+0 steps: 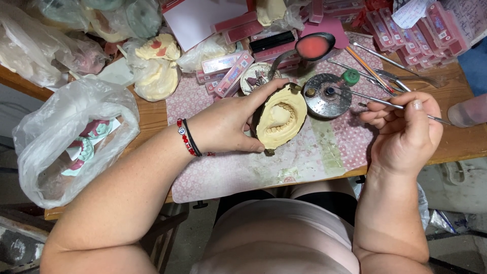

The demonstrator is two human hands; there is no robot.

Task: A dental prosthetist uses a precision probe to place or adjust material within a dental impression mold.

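Two hands work above the surface (pixel 152 114): the left hand (pixel 223 124) has its grip closed around a dark flask holding a cream dental cast (pixel 280 121), while the right hand (pixel 406 132) pinches a thin metal tool (pixel 375 100), its tip just right of the cast, near a round metal burner (pixel 327 96).

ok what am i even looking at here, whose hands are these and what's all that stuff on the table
There is no machine here. One camera sits on a person's head and looks down, so the two arms reaching in from below are that person's own. The left hand, with a red and black bracelet at the wrist, holds a cream plaster mould of teeth set in a dark casing. The right hand pinches a thin metal tool like a pen. On the wooden table lie a patterned mat, a round metal dish, a spoon with pink wax-like stuff, pink flat boxes, and plastic bags holding more casts.
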